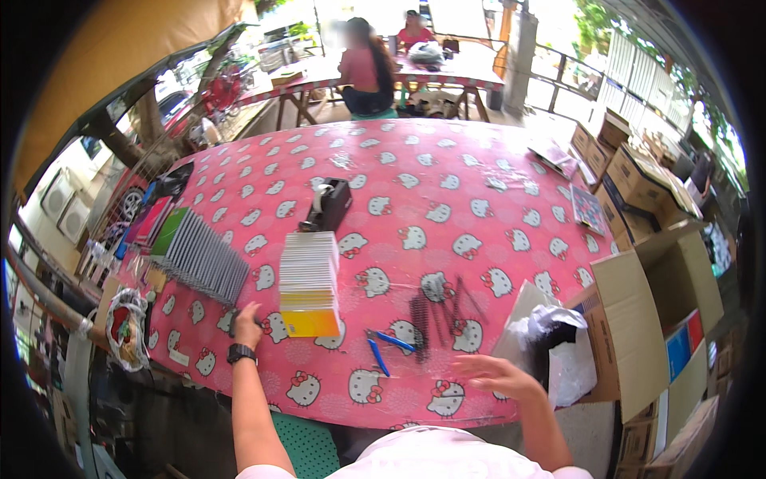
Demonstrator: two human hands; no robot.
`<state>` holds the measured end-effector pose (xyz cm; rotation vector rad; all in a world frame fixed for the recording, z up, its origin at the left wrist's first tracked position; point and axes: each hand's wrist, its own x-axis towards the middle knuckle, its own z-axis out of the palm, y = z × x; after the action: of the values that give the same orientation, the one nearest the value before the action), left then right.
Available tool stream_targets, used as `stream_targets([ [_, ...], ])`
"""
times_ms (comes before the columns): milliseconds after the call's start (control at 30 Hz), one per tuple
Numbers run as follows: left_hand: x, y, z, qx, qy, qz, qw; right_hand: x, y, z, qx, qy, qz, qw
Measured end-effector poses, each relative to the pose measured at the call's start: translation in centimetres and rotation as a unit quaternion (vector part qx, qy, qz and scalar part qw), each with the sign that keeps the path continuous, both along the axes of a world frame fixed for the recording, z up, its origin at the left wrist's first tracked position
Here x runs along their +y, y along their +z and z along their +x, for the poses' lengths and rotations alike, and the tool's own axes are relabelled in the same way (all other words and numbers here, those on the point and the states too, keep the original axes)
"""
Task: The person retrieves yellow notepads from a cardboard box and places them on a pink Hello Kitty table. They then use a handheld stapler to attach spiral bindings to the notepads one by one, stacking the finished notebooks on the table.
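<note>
My left hand [246,326], with a black watch on the wrist, is at the near end of a long row of grey-edged notebooks [209,259]. Its fingers are closed by a small dark thing I cannot make out. To its right stands a row of white-edged booklets [309,275] with a yellow cover in front. My right hand [499,375] hovers over the table's near right side, fingers stretched out and holding nothing. Left of it lie blue-handled pliers [388,349] and black spiral binding coils [420,326].
A black tape dispenser [326,206] stands behind the booklets on the pink patterned tablecloth [415,207]. White plastic bags [568,363] and an open cardboard box [630,319] stand at the right edge. A bag of scraps [128,329] hangs at the left. Two people sit at a far table.
</note>
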<state>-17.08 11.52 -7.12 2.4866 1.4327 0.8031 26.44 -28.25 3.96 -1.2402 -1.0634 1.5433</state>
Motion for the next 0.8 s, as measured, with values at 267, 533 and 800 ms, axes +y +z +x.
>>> stream_targets([
  [267, -1.9, -3.6, -1.6, 0.075, 0.156, -0.061, 0.983, -20.5, 15.1, 3.1, -0.245, -0.037, 0.36, 0.9],
  [533, -1.9, 2.7, 10.3, -0.063, 0.143, 0.222, 0.962, -28.4, 16.3, 7.9, -0.647, -0.555, 0.056, 0.52],
  [800, -20.7, 27.7, 39.1, -0.235, -0.395, 0.193, 0.867, -25.9, 12.5, 11.2, -0.654, -0.526, -0.003, 0.544],
])
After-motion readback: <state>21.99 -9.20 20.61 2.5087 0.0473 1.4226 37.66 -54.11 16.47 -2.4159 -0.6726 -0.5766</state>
